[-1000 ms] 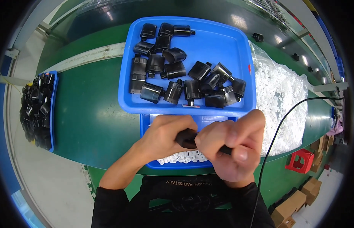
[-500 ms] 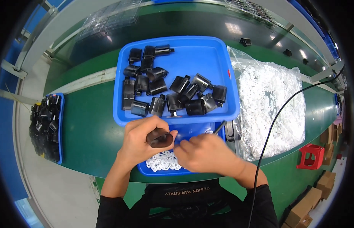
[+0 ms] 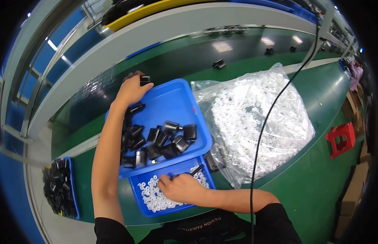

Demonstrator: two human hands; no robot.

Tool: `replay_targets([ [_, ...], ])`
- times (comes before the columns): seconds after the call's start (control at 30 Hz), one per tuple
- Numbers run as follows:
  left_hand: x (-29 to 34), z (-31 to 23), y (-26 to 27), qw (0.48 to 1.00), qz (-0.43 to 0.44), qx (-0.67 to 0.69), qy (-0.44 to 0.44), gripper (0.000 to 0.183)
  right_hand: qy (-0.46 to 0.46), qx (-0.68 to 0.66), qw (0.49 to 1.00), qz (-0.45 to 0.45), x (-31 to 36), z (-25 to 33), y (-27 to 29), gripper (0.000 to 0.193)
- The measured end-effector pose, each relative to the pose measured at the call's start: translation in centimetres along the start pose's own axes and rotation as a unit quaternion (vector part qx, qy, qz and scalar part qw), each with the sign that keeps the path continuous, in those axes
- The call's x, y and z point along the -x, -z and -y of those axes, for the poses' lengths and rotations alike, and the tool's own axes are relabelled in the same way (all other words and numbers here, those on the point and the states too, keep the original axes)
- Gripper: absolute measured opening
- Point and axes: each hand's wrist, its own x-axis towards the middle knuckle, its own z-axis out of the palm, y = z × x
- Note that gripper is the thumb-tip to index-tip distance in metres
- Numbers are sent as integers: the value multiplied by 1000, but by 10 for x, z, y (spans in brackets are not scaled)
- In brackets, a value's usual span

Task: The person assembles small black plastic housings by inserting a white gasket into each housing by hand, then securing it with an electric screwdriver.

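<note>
My left hand (image 3: 132, 89) reaches out over the far edge of a large blue tray (image 3: 203, 124). Its fingers and thumb are closed round a black plastic cup-shaped part (image 3: 145, 80), which they partly hide. Several similar black parts (image 3: 180, 143) lie in the near and left portions of that tray. Lower down, my right hand (image 3: 183, 188) dips its fingertips among small white plastic rings (image 3: 156, 202) in a smaller blue tray (image 3: 139, 208). A thin dark rod-like tool (image 3: 197, 169) sticks out from the closed right hand. Whether the fingertips also pinch a ring cannot be seen.
A clear bag of white rings (image 3: 258, 126) lies right of the trays, with a black cable (image 3: 263, 134) hanging across it. A bin of black parts (image 3: 59, 187) stands at left. Loose black parts (image 3: 219, 64) rest on the dark conveyor. A red stool (image 3: 340, 139) is on the floor.
The left hand has moved from in front of the large tray to its far edge with a black part. The right hand has lowered into the white rings. The camera view has turned.
</note>
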Motion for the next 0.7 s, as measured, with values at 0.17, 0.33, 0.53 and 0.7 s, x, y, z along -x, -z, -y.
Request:
replay_targets([
  [0.17, -56, 17, -24, 990, 120, 3, 78, 63, 26, -41, 999, -6, 0, 0, -2, 9],
  [0.33, -61, 27, -37, 972, 215, -22, 89, 74, 29, -38, 999, -11, 0, 0, -3, 8],
  [0.53, -30, 19, -10, 995, 75, -16, 63, 68, 37, -71, 997, 2, -1, -1, 3, 11],
  [0.7, 27, 10, 17, 981, 172, -88, 21, 53, 19, -68, 997, -8, -4, -6, 4, 13],
])
